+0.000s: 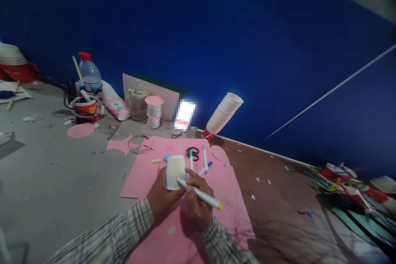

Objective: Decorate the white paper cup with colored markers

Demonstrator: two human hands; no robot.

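Note:
My left hand (163, 198) is wrapped round a white paper cup (175, 169), which has faint yellow marks and a little green near its lower edge. A white marker with a yellow end (204, 198) is pinched in my right hand (198, 204), its tip touching the cup's side. Both hands are above pink paper (225, 198). Just beyond them lie black-handled scissors (193, 154), a green marker (191, 160), a light blue marker (204, 159) and a blue marker (206, 168).
A tall stack of cups (224, 113) leans at the back, right of a bright blurred screen (185, 114). A bottle (90, 75), a glass jar (137, 105) and a decorated cup (119, 108) stand or lie at the left. Craft scraps (340, 177) lie far right.

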